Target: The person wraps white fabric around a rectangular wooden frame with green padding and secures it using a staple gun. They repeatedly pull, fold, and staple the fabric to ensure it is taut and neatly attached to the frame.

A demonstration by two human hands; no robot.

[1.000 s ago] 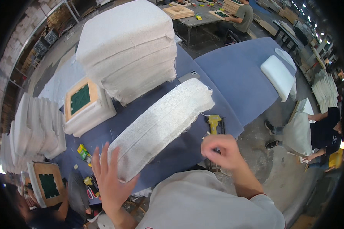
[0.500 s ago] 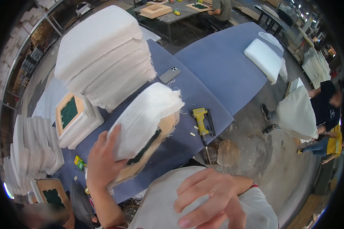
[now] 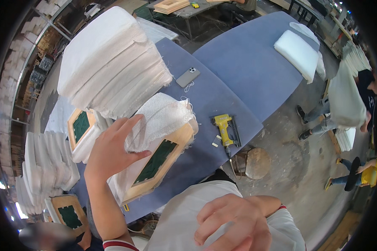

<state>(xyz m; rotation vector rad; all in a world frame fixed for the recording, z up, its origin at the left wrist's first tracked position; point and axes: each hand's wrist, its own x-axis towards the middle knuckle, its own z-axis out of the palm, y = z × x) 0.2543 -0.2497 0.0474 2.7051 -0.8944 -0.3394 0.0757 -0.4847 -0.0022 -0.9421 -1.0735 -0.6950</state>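
My left hand [image 3: 113, 146] is open, its fingers and thumb spread at the edge of a loose white fabric flap [image 3: 159, 119]. The flap lies folded over the far end of a padded seat panel, whose underside faces up. That panel has a wooden frame [image 3: 182, 140] around a dark green webbed opening [image 3: 156, 161]. White cloth with frayed threads edges it. In front of my body, my right hand [image 3: 234, 221] is raised with loosely bent, slightly parted fingers; nothing shows in it. A yellow pneumatic stapler [image 3: 225, 130] lies right of the panel, with small pale staple strips [image 3: 216, 141] beside it.
A tall stack of white padded panels [image 3: 113, 62] stands behind on the blue-grey table [image 3: 226, 100], near a phone [image 3: 188, 77]. Another framed panel [image 3: 80, 127] sits left. A round stool [image 3: 257, 162] stands right. People are around; one carries a white panel [image 3: 345, 100].
The white flap, raised in my left hand before, now lies lower and further back, baring more green opening. My left fingers have spread. The person carrying a panel has moved right in view.
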